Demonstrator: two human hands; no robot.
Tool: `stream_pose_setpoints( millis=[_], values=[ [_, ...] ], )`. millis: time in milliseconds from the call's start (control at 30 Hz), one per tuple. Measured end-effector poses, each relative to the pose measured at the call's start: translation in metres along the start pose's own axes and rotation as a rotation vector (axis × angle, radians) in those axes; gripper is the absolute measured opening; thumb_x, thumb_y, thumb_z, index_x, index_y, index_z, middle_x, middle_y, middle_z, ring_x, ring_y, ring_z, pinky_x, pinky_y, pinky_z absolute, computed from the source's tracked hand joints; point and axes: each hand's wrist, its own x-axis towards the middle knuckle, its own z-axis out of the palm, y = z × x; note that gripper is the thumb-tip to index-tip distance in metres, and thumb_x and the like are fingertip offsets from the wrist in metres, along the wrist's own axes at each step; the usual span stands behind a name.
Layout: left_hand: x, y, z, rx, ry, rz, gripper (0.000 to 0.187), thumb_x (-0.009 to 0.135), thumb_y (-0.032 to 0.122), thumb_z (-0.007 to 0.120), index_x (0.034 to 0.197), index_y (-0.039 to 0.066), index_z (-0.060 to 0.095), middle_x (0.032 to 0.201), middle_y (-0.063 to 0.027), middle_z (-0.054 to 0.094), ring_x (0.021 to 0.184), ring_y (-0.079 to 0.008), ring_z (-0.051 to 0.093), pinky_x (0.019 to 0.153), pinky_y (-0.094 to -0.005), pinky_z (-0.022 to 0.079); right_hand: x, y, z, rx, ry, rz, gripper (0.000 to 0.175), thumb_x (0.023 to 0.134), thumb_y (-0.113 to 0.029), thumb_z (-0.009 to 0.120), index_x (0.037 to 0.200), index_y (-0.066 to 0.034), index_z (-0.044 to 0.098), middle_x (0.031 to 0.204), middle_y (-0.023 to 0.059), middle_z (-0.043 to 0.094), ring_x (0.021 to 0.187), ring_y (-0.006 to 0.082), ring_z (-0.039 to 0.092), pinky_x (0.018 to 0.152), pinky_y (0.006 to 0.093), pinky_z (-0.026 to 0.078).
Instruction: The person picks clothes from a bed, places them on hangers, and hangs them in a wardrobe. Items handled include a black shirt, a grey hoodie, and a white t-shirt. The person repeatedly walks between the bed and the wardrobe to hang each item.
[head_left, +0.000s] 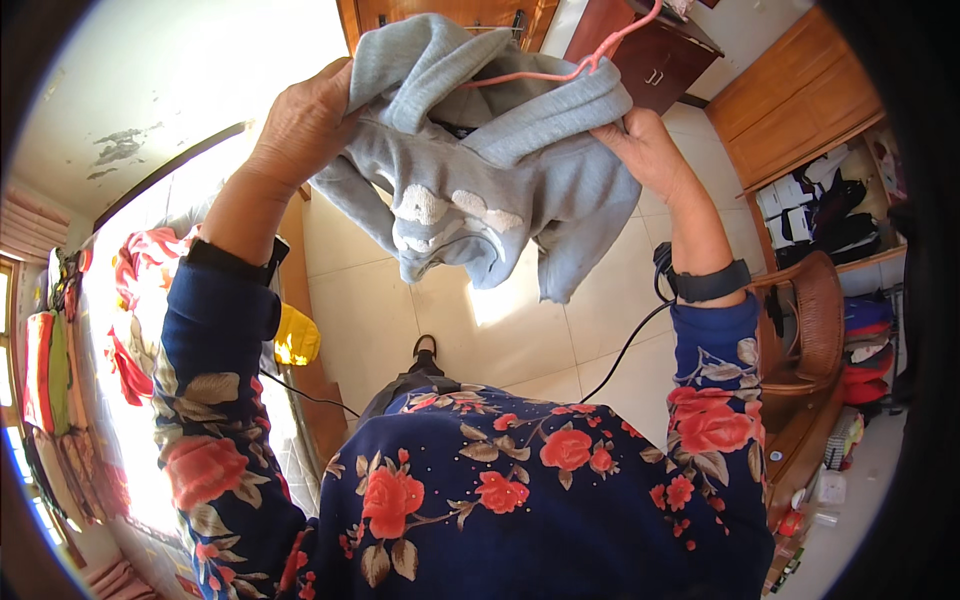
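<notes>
A light grey hooded sweatshirt (510, 180) with fluffy white patches on its front hangs in the air before me. Gripping the hood's edge on the left side is my left hand (311, 124); its fingertips are hidden behind the cloth. My right hand (641, 154) pinches the garment near the other side of the hood opening, with the thumb in front. A pink clothes hanger (592, 64) runs into the neck opening, and its hook end rises out at the top right. The sleeves and hem dangle above the tiled floor.
A bed (296, 435) with pink and red clothing (146, 262) lies left, a yellow item (295, 336) at its edge. On the right are a brown chair (814, 322) and an open wooden cabinet (795, 97). Black cables (630, 345) run from my wristbands.
</notes>
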Motion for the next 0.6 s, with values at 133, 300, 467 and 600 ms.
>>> stream_pose_setpoints(
  millis=[133,300,467,600],
  values=[
    [0.042,-0.015,0.029,0.057,0.026,0.049,0.027,0.071,0.008,0.057,0.097,0.010,0.047,0.087,-0.0082,0.056,0.077,-0.0290,0.057,0.066,-0.0368,0.048,0.005,0.024,-0.003,0.161,0.021,0.120,0.033,0.082,-0.026,0.052,0.093,0.0048,0.055,0.080,0.0092,0.059,0.075,0.0126,0.051,0.071,0.0269,0.041],
    [0.055,-0.031,0.065,-0.032,0.007,0.042,0.028,0.070,0.013,0.059,0.097,0.010,0.048,0.085,-0.0093,0.057,0.073,-0.0297,0.057,0.064,-0.0381,0.046,-0.016,0.019,0.002,0.566,-0.015,0.379,0.037,0.083,-0.027,0.053,0.102,0.0058,0.051,0.089,0.0044,0.056,0.080,0.0105,0.050,0.075,0.0244,0.041],
    [0.102,-0.015,0.136,-0.219,0.076,-0.206,0.032,0.066,0.021,0.064,0.094,0.011,0.053,0.086,-0.0104,0.058,0.078,-0.0298,0.056,0.069,-0.0384,0.043,-0.033,0.023,-0.016,0.805,0.308,0.496,0.026,0.080,-0.020,0.058,0.097,-0.0004,0.055,0.087,0.0016,0.057,0.079,0.0078,0.052,0.072,0.0226,0.042],
    [0.111,0.042,0.215,-0.519,0.317,-0.251,0.037,0.066,0.018,0.066,0.098,0.007,0.051,0.088,-0.0133,0.055,0.085,-0.0284,0.053,0.072,-0.0365,0.043,-0.058,0.039,-0.057,0.777,0.695,0.608,0.021,0.079,-0.020,0.058,0.091,-0.0028,0.057,0.082,0.0014,0.059,0.073,0.0081,0.054,0.068,0.0211,0.043]
  ],
)
